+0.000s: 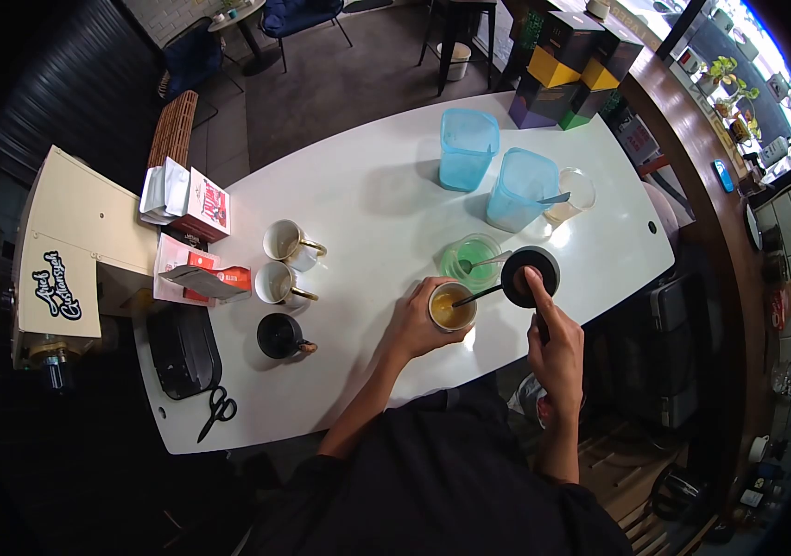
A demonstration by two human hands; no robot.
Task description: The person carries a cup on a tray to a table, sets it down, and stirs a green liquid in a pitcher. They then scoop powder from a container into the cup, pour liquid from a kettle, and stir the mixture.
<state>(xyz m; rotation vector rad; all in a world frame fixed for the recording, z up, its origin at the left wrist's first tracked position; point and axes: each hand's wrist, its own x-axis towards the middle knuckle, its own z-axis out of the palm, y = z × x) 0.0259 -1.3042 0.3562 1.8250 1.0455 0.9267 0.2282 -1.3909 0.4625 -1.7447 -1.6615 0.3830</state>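
My left hand [414, 324] is wrapped round a small cup [453, 307] that holds a yellowish-brown liquid. My right hand [555, 343] grips a black gooseneck kettle [531, 277], its thumb or a finger resting on the dark lid. The kettle's thin black spout reaches left to the cup's opening; whether liquid is flowing cannot be made out. Just behind the cup stands a clear container with green contents [475, 260] and a spoon in it. Two white mugs with gold handles, a rear one [282, 240] and a front one [276, 283], and a black cup [279, 335] stand to the left.
Two blue pitchers [468, 153] [520, 190] and a glass [573, 192] are at the back of the white table [358, 195]. Stacked boxes [567, 69] stand at its far corner. Packets [205, 273], a black tray [182, 347] and scissors [218, 409] lie along the left.
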